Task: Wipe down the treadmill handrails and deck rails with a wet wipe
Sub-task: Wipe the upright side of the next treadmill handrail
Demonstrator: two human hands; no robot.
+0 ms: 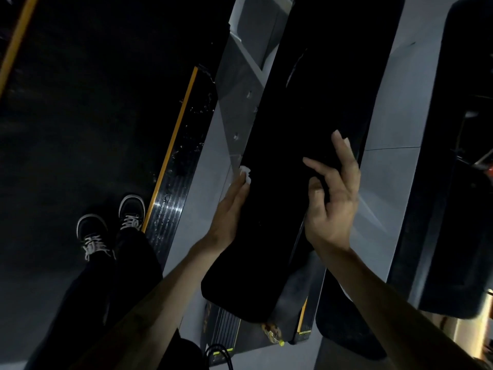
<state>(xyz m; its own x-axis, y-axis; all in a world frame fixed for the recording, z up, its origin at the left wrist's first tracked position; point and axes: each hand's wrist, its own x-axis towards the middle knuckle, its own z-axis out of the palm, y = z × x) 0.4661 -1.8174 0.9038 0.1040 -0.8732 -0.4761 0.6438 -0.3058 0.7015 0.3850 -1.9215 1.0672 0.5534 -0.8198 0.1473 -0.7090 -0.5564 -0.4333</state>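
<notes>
Head view, looking steeply down: at far left the dark floor (80, 116), then the person's two sneakers (112, 225) planted beside the yellow-edged deck rail (170, 188), which carries scattered droplets or specks. If that is wet, a step onto it could slip.

Next, the left hand (229, 209) lies with straight fingers flat against the left side of the broad black handrail (280, 182), pressing the white wet wipe (245, 174) to it; only a small bunched corner of the wipe shows past the fingertips. So little cloth under the hand worries me: the wipe could roll up or slip out from under the flat palm, since nothing pinches it, and then bare skin would smear the rail instead of cleaning it.

To the right, the right hand (333, 198) hovers above the handrail's right edge, fingers loosely spread and half curled, holding nothing. It steadies nothing either, so a hard push from the left side has no counter-brace.

Light is poor; missed patches on black would be hard to spot.
</notes>
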